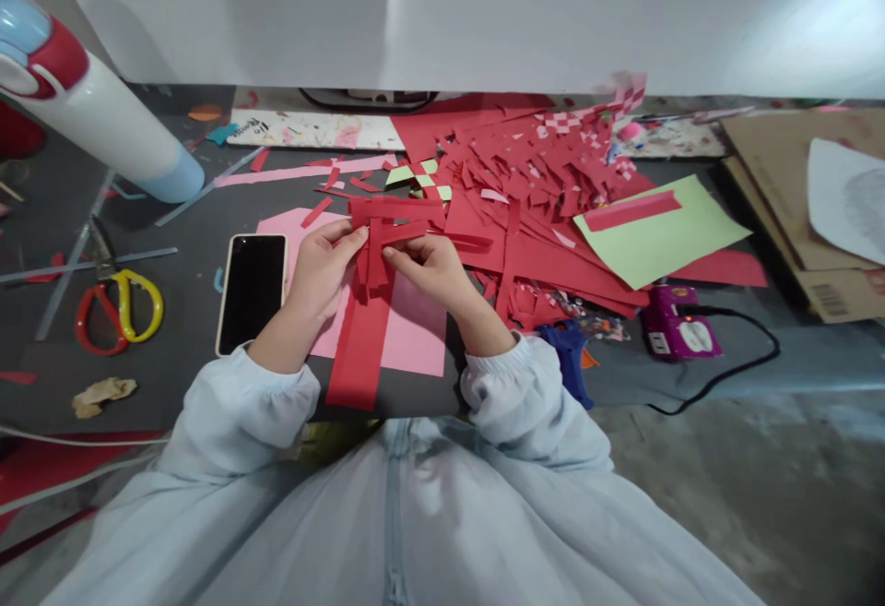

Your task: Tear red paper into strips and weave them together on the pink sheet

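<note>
Both hands hold a red paper piece [397,211] made of crossing strips, above a pink sheet [421,334]. My left hand [322,265] pinches its left side, thumb on top near an upright strip. On the right side, my right hand [439,269] grips it between thumb and fingers, the thumb close to the lower strips. A wide red strip [356,357] lies below the hands, over the pink sheet, reaching toward the table's front edge. Some fingertips are hidden behind the paper.
A phone [253,294], scissors [121,306] and a bottle [131,126] are on the left. Red scraps [539,172] pile up behind and right. Further right are a green sheet [656,237], a purple device [681,325] with a black cable, a blue tool [568,357] and cardboard [781,191].
</note>
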